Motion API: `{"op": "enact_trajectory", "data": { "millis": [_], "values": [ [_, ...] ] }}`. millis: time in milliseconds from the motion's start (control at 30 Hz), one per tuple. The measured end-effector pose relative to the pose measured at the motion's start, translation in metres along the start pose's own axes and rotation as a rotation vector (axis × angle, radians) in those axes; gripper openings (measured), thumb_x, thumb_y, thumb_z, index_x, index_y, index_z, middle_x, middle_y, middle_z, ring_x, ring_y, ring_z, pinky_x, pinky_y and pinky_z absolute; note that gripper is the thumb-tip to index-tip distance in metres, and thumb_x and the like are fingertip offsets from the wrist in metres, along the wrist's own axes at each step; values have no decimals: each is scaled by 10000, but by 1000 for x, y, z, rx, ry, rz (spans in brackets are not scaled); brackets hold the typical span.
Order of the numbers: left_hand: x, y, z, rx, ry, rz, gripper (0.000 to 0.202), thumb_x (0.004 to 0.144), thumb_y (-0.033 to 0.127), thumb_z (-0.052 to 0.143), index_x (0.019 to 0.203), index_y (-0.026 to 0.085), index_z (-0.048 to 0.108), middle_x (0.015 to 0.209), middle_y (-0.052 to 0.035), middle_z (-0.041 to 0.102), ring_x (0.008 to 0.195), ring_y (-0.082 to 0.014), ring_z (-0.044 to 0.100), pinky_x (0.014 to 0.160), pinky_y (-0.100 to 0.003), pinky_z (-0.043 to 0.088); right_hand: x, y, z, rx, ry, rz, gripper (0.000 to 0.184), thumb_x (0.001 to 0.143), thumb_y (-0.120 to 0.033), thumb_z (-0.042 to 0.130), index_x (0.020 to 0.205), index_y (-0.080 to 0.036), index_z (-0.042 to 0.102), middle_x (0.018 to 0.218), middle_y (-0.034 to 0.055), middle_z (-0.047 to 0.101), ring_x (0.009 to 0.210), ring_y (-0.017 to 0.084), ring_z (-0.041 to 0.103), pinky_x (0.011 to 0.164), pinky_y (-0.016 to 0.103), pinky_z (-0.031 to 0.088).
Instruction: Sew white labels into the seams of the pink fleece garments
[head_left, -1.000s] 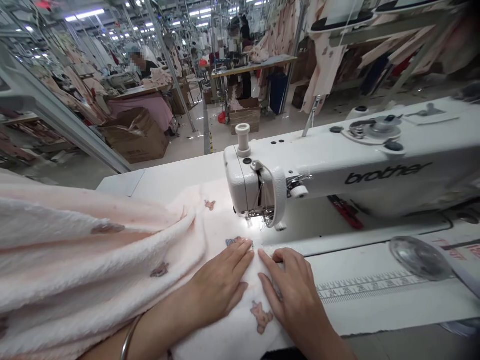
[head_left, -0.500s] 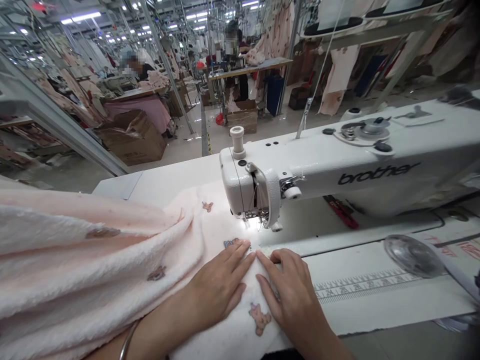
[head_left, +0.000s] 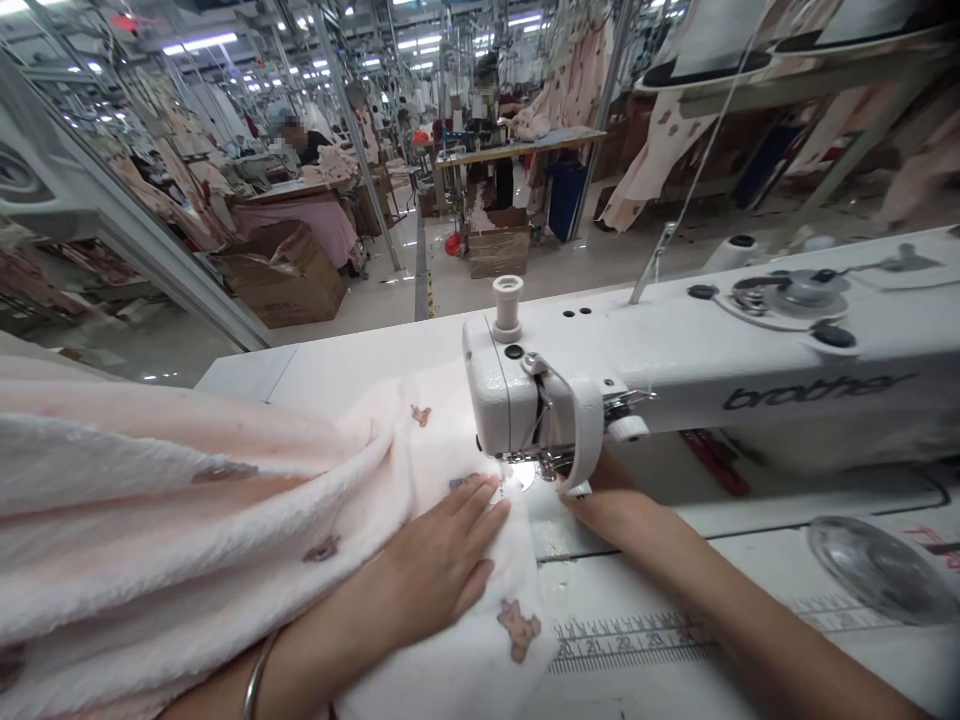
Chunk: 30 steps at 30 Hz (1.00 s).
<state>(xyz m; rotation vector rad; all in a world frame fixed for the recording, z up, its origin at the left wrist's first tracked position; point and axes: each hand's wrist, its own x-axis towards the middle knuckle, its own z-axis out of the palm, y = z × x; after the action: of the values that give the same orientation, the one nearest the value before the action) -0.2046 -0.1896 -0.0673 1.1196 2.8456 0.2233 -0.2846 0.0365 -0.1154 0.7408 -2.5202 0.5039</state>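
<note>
A pale pink plush fabric with a bear print (head_left: 360, 570) spreads over the left of the sewing machine table and runs up to the needle area. My left hand (head_left: 442, 555) lies flat on it, fingers stretched toward the presser foot. The white sewing machine (head_left: 525, 380) stands just beyond, its lamp lighting the cloth. My right hand (head_left: 604, 495) reaches behind the machine's needle end; the head hides its fingers, so I cannot see whether it holds anything.
Right of the needle, a printed ruler scale (head_left: 630, 640) runs along the table. A clear round disc (head_left: 877, 565) sits at the right, and a red-handled tool (head_left: 716, 462) lies under the machine arm. Cardboard boxes (head_left: 281, 275) and a co-worker (head_left: 300, 140) are beyond the table.
My right hand has left the fabric's edge and moved forward and right, behind the needle end. The left hand stays on the cloth. The view has shifted slightly.
</note>
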Motion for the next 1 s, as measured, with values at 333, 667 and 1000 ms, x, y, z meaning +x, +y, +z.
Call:
{"op": "enact_trajectory", "data": {
  "millis": [333,667,1000],
  "values": [
    [1,-8,4,-31,-8,15,572,896,215,460,1428,109,276,1483,-187,309,1394,-306,248,1117,-479,332,-46,-57,-13,12,-74,-72,553,754,48,338,1228,-129,563,1180,107,581,1061,244,472,880,374,398],
    [6,-12,-2,-70,11,21,526,868,161,463,1379,106,348,1464,-187,323,1383,-306,272,1123,-475,330,-41,-56,-7,-14,-73,-54,565,745,62,367,1235,-149,555,1195,87,575,1105,240,448,907,366,354],
    [7,-14,-2,-108,45,27,496,870,152,452,1356,141,357,1411,-169,384,1352,-310,321,1089,-513,368,-46,-55,-6,-35,-70,-42,576,758,74,363,1252,-148,558,1189,105,573,1069,239,480,898,372,392]
  ]
}}
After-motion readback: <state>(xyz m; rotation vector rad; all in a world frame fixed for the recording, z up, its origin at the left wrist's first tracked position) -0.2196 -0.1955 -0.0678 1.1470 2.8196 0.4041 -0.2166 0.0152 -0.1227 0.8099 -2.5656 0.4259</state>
